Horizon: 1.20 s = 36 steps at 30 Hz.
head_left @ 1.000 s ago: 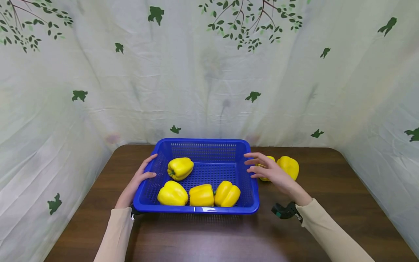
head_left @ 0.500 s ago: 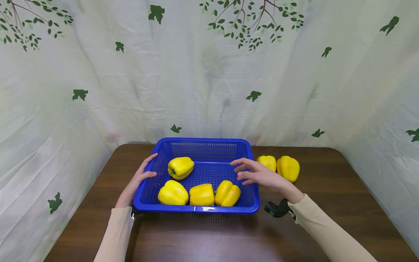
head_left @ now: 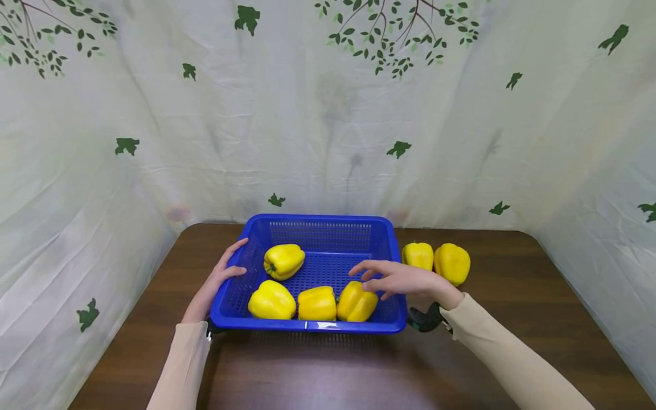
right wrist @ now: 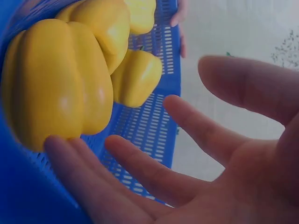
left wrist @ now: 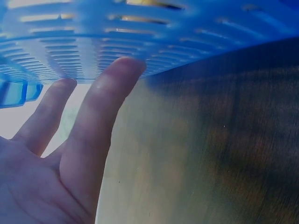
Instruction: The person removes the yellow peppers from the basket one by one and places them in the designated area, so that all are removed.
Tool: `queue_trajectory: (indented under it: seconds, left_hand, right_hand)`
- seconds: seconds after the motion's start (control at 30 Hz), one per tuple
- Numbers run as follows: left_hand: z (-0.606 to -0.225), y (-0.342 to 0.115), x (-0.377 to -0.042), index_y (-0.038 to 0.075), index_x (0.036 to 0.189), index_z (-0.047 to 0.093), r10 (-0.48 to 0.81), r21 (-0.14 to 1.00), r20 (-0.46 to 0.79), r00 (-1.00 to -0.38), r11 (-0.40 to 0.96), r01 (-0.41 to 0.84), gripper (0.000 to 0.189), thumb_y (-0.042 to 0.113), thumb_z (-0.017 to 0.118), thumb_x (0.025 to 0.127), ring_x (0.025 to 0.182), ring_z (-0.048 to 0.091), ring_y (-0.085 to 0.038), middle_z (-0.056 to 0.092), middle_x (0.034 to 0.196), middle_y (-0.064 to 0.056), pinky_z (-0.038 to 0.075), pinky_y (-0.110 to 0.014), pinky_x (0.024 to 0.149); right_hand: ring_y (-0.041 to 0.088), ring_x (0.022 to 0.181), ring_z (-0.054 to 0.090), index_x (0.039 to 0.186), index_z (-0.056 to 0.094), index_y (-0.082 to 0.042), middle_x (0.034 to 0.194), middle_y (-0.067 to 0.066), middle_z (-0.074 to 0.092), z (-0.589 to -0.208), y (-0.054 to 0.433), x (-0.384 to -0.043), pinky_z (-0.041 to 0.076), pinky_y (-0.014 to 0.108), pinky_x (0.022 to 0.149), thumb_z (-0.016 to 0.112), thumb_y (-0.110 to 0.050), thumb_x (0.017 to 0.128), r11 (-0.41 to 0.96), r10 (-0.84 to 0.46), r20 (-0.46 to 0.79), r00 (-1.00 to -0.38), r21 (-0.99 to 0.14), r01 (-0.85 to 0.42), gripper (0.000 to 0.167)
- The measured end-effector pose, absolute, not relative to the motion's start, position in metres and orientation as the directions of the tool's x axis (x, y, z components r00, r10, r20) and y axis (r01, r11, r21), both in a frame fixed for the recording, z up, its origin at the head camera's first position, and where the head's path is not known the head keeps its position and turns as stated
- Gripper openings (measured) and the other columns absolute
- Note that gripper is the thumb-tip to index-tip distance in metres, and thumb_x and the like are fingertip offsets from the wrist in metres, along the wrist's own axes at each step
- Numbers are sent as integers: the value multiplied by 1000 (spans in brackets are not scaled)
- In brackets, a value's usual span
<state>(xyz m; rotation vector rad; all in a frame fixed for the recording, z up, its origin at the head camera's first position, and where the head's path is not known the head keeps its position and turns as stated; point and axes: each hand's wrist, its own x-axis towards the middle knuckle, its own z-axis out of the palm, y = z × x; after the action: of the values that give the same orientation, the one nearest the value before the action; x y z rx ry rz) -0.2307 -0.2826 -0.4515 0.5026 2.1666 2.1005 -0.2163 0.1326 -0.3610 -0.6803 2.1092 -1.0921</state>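
Hanging right by a yellow pepper (head_left: 355, 306) in the blue basket (head_left: 266, 324), the right hand (head_left: 407, 280) had its fingers kinda spread; the left hand (head_left: 211, 286) rested on the basket's side, fingers apart too.

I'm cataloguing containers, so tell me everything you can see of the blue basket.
The blue basket looks like plastic: rectangular, open-topped, with slotted walls, a perforated base and a smooth rim. It stands upright on the brown table, holding four yellow peppers. The left hand touches its left side; the right hand extends over its right side.
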Motion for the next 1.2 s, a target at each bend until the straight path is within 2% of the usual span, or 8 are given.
queue_trajectory:
  seconds: [0.2, 0.4, 0.53, 0.63, 0.73, 0.83, 1.0, 1.2]
  left_hand:
    - [-451, -282, -229, 24, 150, 28, 289, 991, 127, -949, 1, 133, 62, 0, 41, 94, 117, 45, -11, 12, 150, -28, 44, -22, 90]
    - [-451, -280, -229, 25, 149, 32, 283, 989, 140, -949, 6, 148, 63, -1, 42, 93, 116, 45, -9, 13, 149, -29, 42, -20, 90]
    - [-451, -280, -229, 25, 148, 34, 279, 986, 159, -947, 3, 166, 63, -2, 43, 92, 115, 46, -9, 15, 149, -30, 42, -20, 90]
    - [-451, -280, -229, 25, 148, 34, 276, 984, 169, -946, 0, 175, 63, -3, 43, 92, 115, 46, -9, 15, 148, -30, 42, -20, 90]
    - [-451, -281, -229, 25, 148, 34, 276, 985, 163, -947, 3, 170, 63, -2, 42, 92, 115, 46, -9, 15, 148, -29, 43, -20, 89]
    - [-451, -281, -229, 27, 148, 34, 276, 987, 154, -949, 8, 162, 63, -2, 43, 92, 115, 45, -9, 14, 149, -29, 42, -20, 89]
    - [-451, -280, -229, 27, 148, 34, 274, 987, 149, -950, 15, 160, 63, -1, 43, 92, 115, 45, -9, 14, 150, -28, 42, -20, 89]
    - [-451, -281, -229, 28, 148, 34, 273, 986, 148, -951, 29, 162, 63, -1, 43, 92, 115, 44, -9, 15, 150, -28, 41, -19, 89]
  right_hand:
    - [30, 120, 47, 137, 47, -15, 139, 19, 43, -362, 126, -216, 48, 46, 87, 51, -18, 99, 510, -721, -303, -623, -841, -181, 39]
    - [39, 128, 37, 137, 47, -7, 140, 18, 42, -369, 123, -223, 44, 45, 95, 51, -15, 98, 448, -748, -233, -622, -868, -213, 40]
    - [33, 116, 47, 133, 51, -7, 137, 16, 47, -370, 125, -224, 45, 42, 90, 54, -13, 97, 498, -733, -259, -629, -834, -236, 37]
    - [27, 102, 51, 131, 54, -6, 134, 14, 49, -370, 125, -226, 47, 38, 82, 55, -12, 95, 528, -741, -290, -605, -809, -259, 36]
    - [25, 102, 49, 129, 56, -6, 132, 12, 51, -370, 123, -227, 46, 37, 80, 56, -11, 94, 533, -758, -308, -576, -801, -273, 35]
    - [26, 109, 47, 127, 58, -6, 130, 9, 53, -371, 121, -227, 43, 41, 87, 56, -11, 93, 534, -767, -318, -557, -798, -280, 34]
    - [26, 121, 43, 126, 60, -10, 131, 5, 54, -375, 117, -228, 33, 47, 102, 58, -12, 92, 558, -769, -355, -532, -778, -287, 34]
    - [24, 121, 41, 128, 59, -14, 136, 4, 49, -378, 113, -229, 32, 46, 102, 59, -10, 90, 580, -774, -407, -485, -763, -285, 39]
